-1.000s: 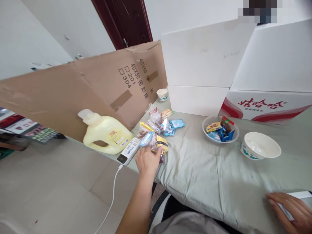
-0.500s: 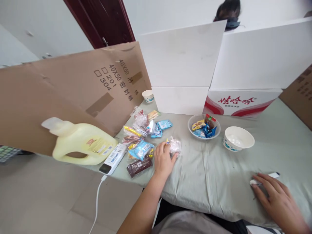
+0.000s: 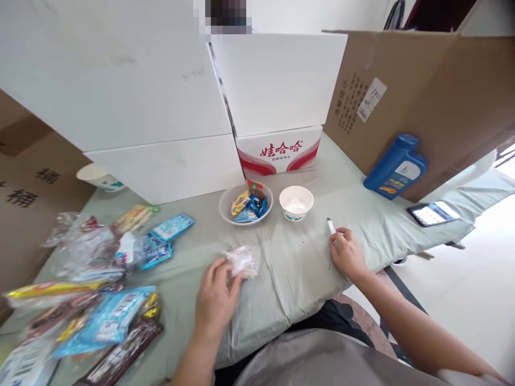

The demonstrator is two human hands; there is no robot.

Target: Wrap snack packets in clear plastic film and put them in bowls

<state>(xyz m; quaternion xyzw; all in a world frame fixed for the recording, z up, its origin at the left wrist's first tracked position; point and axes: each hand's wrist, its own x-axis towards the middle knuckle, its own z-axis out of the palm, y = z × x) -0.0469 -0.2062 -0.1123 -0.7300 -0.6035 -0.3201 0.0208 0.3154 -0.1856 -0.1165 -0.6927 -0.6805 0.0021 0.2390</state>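
A clear-wrapped sweet (image 3: 242,261) lies on the cloth-covered surface (image 3: 289,268), pinched by the left hand (image 3: 215,300). At about one o'clock a glass bowl (image 3: 245,203) already holds several sweets; the white bowl (image 3: 296,202) looks empty. A large pile of snacks (image 3: 100,279) remains at nine o'clock. The right hand (image 3: 346,254) is closed on a pen (image 3: 331,227), probably.

Crinkly clear plastic snack packet (image 3: 242,261) lies on matt, creased grey-green cloth (image 3: 298,262); nearby glossy clear bowl (image 3: 225,203), matt brown cardboard (image 3: 422,91).

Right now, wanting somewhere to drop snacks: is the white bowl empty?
Yes, the white bowl shows only its bare inside, unlike the clear bowl of snacks beside it.
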